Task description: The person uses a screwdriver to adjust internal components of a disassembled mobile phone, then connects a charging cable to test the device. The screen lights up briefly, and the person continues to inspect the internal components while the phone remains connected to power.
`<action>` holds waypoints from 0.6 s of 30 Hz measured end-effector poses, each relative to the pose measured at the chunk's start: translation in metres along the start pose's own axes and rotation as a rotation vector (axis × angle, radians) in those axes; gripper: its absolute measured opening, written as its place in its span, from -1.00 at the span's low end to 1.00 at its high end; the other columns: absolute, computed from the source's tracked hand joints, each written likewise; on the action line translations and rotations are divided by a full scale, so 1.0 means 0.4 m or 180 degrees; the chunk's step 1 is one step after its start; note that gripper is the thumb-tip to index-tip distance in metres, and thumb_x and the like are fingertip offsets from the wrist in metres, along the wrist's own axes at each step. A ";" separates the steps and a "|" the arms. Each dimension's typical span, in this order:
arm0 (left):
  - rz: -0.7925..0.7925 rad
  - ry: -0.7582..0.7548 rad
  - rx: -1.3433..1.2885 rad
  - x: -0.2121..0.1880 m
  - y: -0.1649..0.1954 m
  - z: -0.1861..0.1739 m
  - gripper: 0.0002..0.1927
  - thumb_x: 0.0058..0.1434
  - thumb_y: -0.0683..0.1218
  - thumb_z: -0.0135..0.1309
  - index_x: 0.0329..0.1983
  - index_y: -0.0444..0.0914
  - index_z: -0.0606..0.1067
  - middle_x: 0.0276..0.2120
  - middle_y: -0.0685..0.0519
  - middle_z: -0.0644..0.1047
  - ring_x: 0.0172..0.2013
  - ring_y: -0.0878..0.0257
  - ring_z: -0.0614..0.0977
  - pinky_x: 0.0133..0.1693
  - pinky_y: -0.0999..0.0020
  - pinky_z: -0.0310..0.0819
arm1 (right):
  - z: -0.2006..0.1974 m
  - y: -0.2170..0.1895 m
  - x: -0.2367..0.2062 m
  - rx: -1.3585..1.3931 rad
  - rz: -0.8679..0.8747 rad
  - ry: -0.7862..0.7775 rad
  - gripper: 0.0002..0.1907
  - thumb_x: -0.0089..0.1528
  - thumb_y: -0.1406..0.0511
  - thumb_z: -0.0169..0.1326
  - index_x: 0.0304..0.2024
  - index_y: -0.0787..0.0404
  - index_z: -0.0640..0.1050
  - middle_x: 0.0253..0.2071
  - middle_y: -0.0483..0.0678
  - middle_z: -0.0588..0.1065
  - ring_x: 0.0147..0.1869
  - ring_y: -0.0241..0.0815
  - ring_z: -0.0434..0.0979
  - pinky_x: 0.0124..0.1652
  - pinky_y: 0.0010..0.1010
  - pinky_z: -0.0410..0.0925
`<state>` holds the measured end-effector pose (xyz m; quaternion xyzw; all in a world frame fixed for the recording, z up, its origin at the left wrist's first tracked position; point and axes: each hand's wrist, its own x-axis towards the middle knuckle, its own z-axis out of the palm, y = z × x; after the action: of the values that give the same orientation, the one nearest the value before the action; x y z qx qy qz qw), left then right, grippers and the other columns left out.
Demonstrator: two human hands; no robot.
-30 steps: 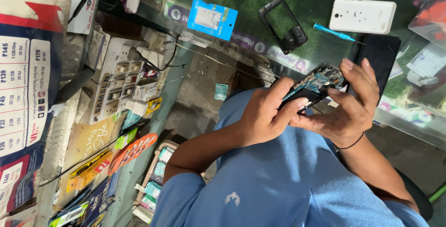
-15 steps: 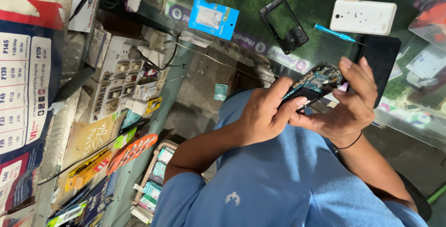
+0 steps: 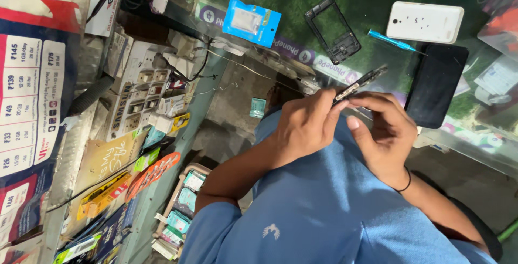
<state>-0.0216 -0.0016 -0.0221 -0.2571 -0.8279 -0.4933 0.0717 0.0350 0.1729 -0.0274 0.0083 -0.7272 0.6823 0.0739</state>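
Green-matted glass desk (image 3: 302, 5), phone frame (image 3: 332, 29) at twelve; my left hand (image 3: 305, 129) and right hand (image 3: 380, 134) clamp the opened phone (image 3: 360, 83), now tilted edge-on.

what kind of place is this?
Most likely a small phone repair stall. Both hands, left hand and right hand, hold an opened phone over a glass counter; a bare phone frame, white back cover and blue screwdriver lie on it.
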 end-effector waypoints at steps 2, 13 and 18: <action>0.0338 0.0045 0.0483 0.004 -0.012 -0.001 -0.78 0.41 -0.23 0.09 0.06 -0.39 0.39 -0.20 -0.13 0.57 -0.26 0.03 0.68 -0.27 0.19 0.58 | 0.005 -0.006 0.007 0.0553 0.0402 -0.0056 -0.74 0.36 0.44 0.16 0.08 0.45 0.53 0.13 0.06 0.49 0.22 -0.17 0.51 0.26 -0.40 0.39; 0.1513 -0.0266 0.3107 0.020 -0.117 0.012 -0.74 0.38 -0.08 -0.02 0.04 -0.32 0.44 -0.02 -0.25 0.57 -0.18 0.05 0.70 -0.38 0.33 0.57 | 0.068 0.041 0.089 0.2178 0.2377 0.0295 -0.58 0.34 0.02 0.03 0.00 0.20 0.56 0.02 -0.08 0.55 0.12 -0.20 0.53 0.14 -0.20 0.35; 0.1913 -0.0558 0.3629 0.016 -0.170 -0.005 -0.73 0.42 -0.07 -0.05 0.04 -0.35 0.42 -0.02 -0.34 0.56 -0.19 -0.09 0.69 -0.39 0.23 0.59 | 0.101 0.115 0.127 0.1963 0.2715 0.0416 -0.63 0.36 0.07 0.14 -0.05 0.24 0.54 -0.11 -0.06 0.52 -0.01 -0.19 0.53 -0.01 -0.18 0.45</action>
<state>-0.0612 -0.0270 -0.0719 -0.4384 -0.8546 0.0878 0.2640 -0.0244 0.1404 -0.0694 -0.3094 -0.4255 0.8330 -0.1709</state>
